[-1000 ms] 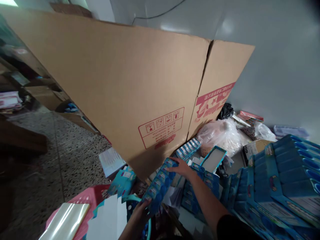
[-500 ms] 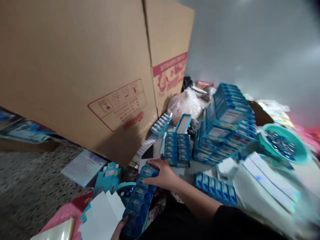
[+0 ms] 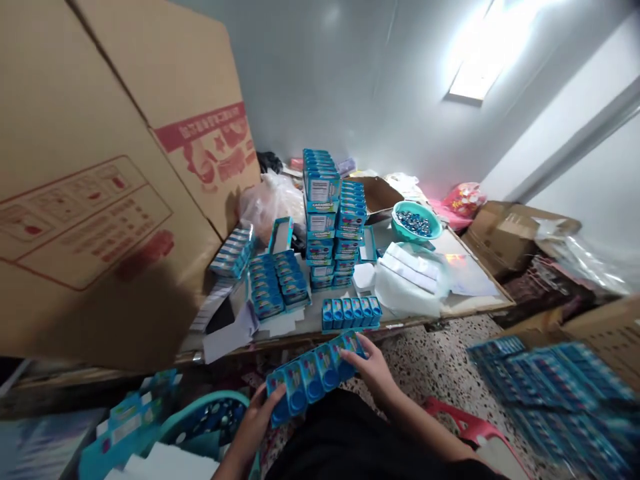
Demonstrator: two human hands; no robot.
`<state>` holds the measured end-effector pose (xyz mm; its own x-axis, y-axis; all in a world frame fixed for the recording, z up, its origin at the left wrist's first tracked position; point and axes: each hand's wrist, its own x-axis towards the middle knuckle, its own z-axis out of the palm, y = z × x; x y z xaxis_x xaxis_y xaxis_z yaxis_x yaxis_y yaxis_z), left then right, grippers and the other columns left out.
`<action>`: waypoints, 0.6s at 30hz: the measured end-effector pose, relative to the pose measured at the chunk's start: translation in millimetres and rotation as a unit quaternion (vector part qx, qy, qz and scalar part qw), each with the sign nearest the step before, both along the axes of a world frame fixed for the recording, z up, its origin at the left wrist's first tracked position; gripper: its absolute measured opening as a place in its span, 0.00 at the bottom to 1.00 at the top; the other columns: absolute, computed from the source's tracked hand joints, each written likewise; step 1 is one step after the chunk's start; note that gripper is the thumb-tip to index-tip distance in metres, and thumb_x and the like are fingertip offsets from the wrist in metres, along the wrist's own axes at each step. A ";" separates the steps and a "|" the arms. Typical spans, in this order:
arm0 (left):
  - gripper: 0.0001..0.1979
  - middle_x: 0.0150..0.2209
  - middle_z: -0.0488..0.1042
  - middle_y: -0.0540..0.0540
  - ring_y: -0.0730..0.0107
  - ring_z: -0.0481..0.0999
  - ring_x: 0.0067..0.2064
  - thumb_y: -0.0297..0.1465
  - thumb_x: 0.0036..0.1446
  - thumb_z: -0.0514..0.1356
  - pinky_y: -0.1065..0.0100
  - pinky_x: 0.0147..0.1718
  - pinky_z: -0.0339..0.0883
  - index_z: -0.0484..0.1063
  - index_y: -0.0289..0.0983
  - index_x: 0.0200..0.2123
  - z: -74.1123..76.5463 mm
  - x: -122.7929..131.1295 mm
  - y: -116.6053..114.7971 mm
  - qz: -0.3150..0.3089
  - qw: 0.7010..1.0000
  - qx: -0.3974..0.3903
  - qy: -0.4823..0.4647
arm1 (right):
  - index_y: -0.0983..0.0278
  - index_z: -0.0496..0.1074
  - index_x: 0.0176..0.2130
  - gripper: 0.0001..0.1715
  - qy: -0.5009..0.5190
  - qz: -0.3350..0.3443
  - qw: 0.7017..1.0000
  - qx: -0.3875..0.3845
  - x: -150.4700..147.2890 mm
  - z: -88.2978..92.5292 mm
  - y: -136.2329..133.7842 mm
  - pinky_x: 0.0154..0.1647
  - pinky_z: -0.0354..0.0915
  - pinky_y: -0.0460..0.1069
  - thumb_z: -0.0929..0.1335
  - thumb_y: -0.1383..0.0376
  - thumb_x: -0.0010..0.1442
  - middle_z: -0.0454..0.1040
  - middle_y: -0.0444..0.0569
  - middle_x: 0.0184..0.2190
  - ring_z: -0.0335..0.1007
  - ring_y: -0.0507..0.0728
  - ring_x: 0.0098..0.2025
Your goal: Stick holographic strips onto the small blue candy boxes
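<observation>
A row of joined blue packs [image 3: 316, 375] spans the space between my hands, above my lap. My left hand [image 3: 260, 413] grips its left end, thumb on top. The right end is held by my right hand [image 3: 367, 365], with the fingers on the last packs. Just beyond, at the table's front edge, stands another short row of blue packs [image 3: 351, 312]. Tall stacks of blue boxes [image 3: 321, 220] rise behind it, and two filled trays [image 3: 277, 283] lie to their left.
A large cardboard carton [image 3: 150, 200] fills the left side. A green bowl of small shiny pieces [image 3: 416, 222] sits on the table [image 3: 480, 303]. Below left is a teal basin [image 3: 225, 399]; a red stool [image 3: 465, 420] and an open carton of blue packs [image 3: 565, 393] stand right.
The view has swung right. The row of packs has gone from steeply slanted beside the basin to nearly level over my lap, held at both ends.
</observation>
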<state>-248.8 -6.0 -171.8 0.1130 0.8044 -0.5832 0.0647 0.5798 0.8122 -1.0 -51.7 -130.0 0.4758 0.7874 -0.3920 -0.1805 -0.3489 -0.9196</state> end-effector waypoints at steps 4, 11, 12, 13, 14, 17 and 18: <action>0.33 0.44 0.81 0.39 0.47 0.78 0.51 0.55 0.39 0.66 0.56 0.54 0.70 0.76 0.36 0.42 28.2 56.0 42.7 -0.099 0.991 0.094 -0.008 | 0.67 0.73 0.52 0.43 -0.032 -0.035 0.997 0.053 39.7 18.8 4.3 0.49 0.71 0.55 0.75 0.45 0.44 0.80 0.52 0.44 0.76 0.65 0.47; 0.24 0.43 0.81 0.41 0.51 0.72 0.57 0.51 0.54 0.53 0.60 0.60 0.59 0.77 0.38 0.34 36.9 147.1 125.1 -0.161 0.974 0.148 0.056 | 0.64 0.75 0.50 0.35 -0.214 -0.002 0.977 0.025 119.9 33.3 65.7 0.54 0.66 0.57 0.67 0.41 0.56 0.79 0.52 0.45 0.74 0.66 0.49; 0.22 0.40 0.81 0.41 0.50 0.73 0.56 0.50 0.54 0.53 0.59 0.60 0.59 0.77 0.39 0.31 34.8 155.6 135.9 -0.169 0.973 0.143 0.071 | 0.63 0.75 0.50 0.35 -0.236 0.011 0.972 0.003 128.6 29.9 73.3 0.54 0.65 0.57 0.66 0.41 0.56 0.79 0.52 0.45 0.73 0.66 0.50; 0.21 0.36 0.81 0.40 0.48 0.74 0.54 0.49 0.54 0.53 0.57 0.59 0.59 0.76 0.39 0.27 32.6 162.9 145.6 -0.177 0.971 0.137 0.086 | 0.63 0.75 0.49 0.34 -0.253 0.026 0.967 -0.022 135.8 25.5 79.7 0.54 0.65 0.57 0.66 0.41 0.57 0.79 0.53 0.45 0.73 0.66 0.50; 0.21 0.32 0.80 0.40 0.47 0.75 0.52 0.49 0.54 0.54 0.56 0.58 0.60 0.74 0.40 0.24 30.2 168.9 153.6 -0.184 0.969 0.131 0.098 | 0.63 0.75 0.49 0.34 -0.264 0.039 0.962 -0.048 141.7 20.6 84.8 0.54 0.64 0.57 0.65 0.41 0.58 0.79 0.54 0.45 0.73 0.67 0.50; 0.21 0.24 0.76 0.41 0.46 0.76 0.48 0.49 0.51 0.59 0.57 0.56 0.61 0.70 0.40 0.18 24.1 179.4 166.4 -0.187 0.969 0.109 0.116 | 0.64 0.75 0.48 0.36 -0.275 0.070 0.953 -0.103 154.4 6.2 93.0 0.53 0.63 0.58 0.62 0.39 0.58 0.78 0.58 0.46 0.73 0.69 0.51; 0.21 0.25 0.77 0.41 0.47 0.76 0.48 0.50 0.50 0.60 0.58 0.56 0.62 0.71 0.39 0.18 22.5 180.6 166.6 -0.182 0.972 0.099 0.112 | 0.65 0.75 0.49 0.38 -0.276 0.070 0.952 -0.112 158.9 2.3 94.2 0.54 0.63 0.58 0.63 0.38 0.57 0.77 0.59 0.47 0.72 0.70 0.52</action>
<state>-68.1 160.6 -149.2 0.2995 0.8341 -0.4632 0.4236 0.3187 0.8479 157.9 42.5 -127.7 0.5544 0.7844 -0.2782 0.3716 -0.5324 -0.7606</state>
